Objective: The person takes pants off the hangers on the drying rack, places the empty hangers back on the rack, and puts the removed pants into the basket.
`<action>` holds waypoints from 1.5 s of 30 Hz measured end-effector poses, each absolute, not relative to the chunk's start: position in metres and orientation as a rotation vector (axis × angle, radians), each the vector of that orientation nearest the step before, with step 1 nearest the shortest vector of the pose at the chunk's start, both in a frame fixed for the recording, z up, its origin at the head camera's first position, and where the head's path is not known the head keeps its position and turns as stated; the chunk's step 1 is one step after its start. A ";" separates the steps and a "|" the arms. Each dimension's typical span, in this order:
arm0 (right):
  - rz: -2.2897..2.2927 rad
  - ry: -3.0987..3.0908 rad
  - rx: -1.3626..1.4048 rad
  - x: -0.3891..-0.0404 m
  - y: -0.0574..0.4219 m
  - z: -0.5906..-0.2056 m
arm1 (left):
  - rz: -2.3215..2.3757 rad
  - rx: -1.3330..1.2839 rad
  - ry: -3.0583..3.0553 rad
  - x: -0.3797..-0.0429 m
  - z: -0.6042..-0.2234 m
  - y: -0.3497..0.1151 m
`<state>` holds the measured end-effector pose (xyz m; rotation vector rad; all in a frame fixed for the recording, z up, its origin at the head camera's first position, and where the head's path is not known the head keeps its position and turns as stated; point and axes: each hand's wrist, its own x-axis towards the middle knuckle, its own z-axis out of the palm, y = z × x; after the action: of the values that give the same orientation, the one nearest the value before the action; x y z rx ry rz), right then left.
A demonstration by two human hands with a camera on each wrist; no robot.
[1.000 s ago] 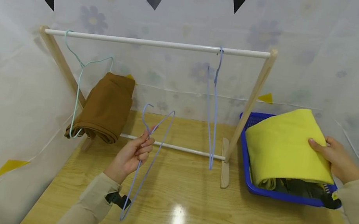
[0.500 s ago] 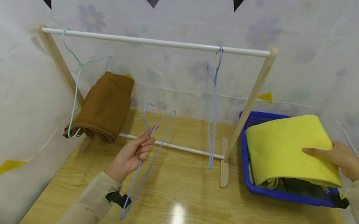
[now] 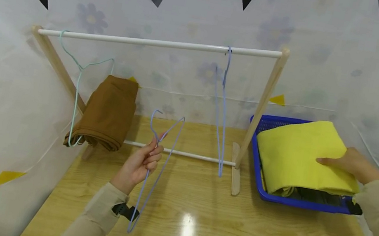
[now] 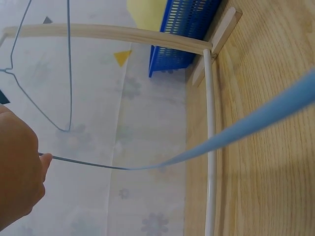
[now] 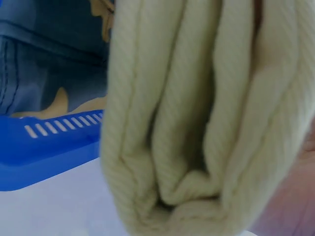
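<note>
In the head view my left hand [image 3: 138, 163] pinches a lavender-blue wire hanger [image 3: 161, 172] just below its hook; the hanger's lower end points toward me. At the right, my right hand [image 3: 356, 164] holds a folded yellow garment [image 3: 300, 153] over a blue basket [image 3: 295, 202], thumb on top and the other fingers hidden beneath. Thick folded layers of the yellow garment [image 5: 182, 123] fill most of the right wrist view. Beside them, dark blue patterned cloth [image 5: 49, 64] lies in the basket.
A rack with a white top rail [image 3: 172, 43] and wooden legs stands behind my left hand. From the rail hang a mint hanger [image 3: 78, 87] at left and another blue hanger [image 3: 223, 111] at right. A folded brown garment [image 3: 109, 111] sits by the left leg.
My right hand has lowered the yellow garment a little over the basket, and its thumb lies farther in on the cloth. The left hand keeps its hold on the hanger.
</note>
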<state>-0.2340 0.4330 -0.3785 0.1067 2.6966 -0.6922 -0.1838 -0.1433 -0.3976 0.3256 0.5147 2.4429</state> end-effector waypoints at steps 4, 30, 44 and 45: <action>-0.637 2.686 0.110 -0.233 0.434 -0.382 | 2.444 0.324 0.501 -0.184 -0.398 -0.143; -0.674 2.769 -0.076 -0.239 0.435 -0.405 | 2.422 0.315 0.524 -0.183 -0.397 -0.138; -0.504 2.697 -0.028 -0.243 0.431 -0.406 | 2.410 0.330 0.552 -0.182 -0.399 -0.139; -0.489 2.697 -0.026 -0.244 0.430 -0.406 | 2.411 0.323 0.557 -0.182 -0.398 -0.139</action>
<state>-0.2437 0.4303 -0.4060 -0.0264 2.6967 -0.4888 -0.1824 -0.1391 -0.3984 0.3234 0.5568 2.4108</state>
